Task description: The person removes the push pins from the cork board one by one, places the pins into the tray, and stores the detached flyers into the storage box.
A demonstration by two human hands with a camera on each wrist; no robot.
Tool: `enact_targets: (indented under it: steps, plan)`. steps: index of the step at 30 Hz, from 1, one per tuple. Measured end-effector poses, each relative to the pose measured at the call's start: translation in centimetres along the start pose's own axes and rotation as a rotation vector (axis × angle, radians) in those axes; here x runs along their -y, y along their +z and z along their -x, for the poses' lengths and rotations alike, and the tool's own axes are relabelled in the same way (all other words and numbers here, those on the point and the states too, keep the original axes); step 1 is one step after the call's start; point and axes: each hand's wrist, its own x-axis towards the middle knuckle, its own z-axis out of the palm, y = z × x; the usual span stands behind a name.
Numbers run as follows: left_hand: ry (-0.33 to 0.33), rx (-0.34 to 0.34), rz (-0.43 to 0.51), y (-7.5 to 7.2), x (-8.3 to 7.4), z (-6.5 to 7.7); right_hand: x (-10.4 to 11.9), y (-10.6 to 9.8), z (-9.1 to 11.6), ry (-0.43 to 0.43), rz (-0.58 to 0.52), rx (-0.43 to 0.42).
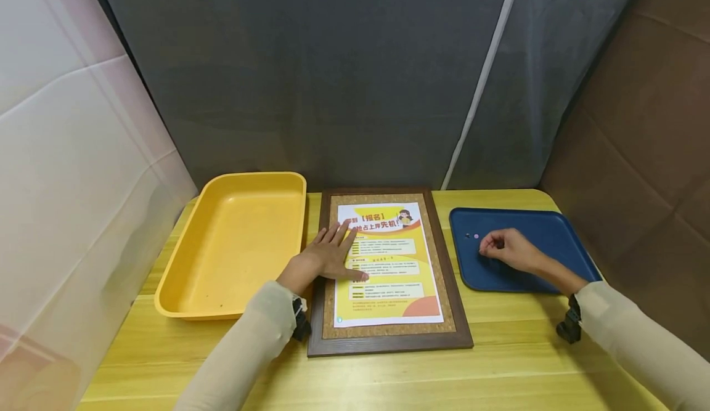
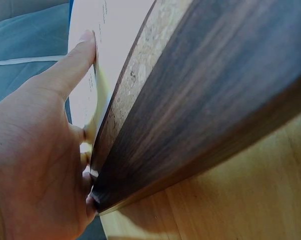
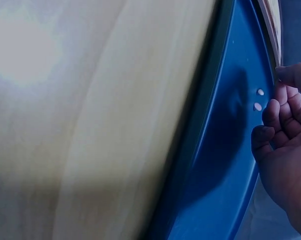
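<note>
A printed yellow-and-white sheet (image 1: 383, 269) lies on a dark-framed cork board (image 1: 450, 269). My left hand (image 1: 328, 256) rests on the sheet's left side with its fingers spread and straight. In the left wrist view, the thumb (image 2: 73, 70) lies along the paper beside the cork and frame. Above the left part of a blue tray (image 1: 546, 257) is my right hand (image 1: 510, 249), fingers curled and thumb and index tips close together. Anything between those tips is too small or hidden to see. Small pale pink pieces (image 3: 258, 106) lie on the tray near the fingers.
An orange-yellow rectangular tray (image 1: 249, 244) stands left of the board. Wood-grained table (image 1: 388, 380) runs beneath everything. A dark grey sheet (image 1: 305, 78) hangs behind, with a white covering (image 1: 83, 170) at left and a brown one (image 1: 649, 152) at right.
</note>
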Motion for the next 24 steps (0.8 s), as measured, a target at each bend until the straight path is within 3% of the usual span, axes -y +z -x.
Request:
enact_targets:
  steps: [24]
  plan:
    - [0.002,0.001,0.003,0.1,0.0,0.1,-1.8,-0.9,-2.0,0.055,0.07,-0.01]
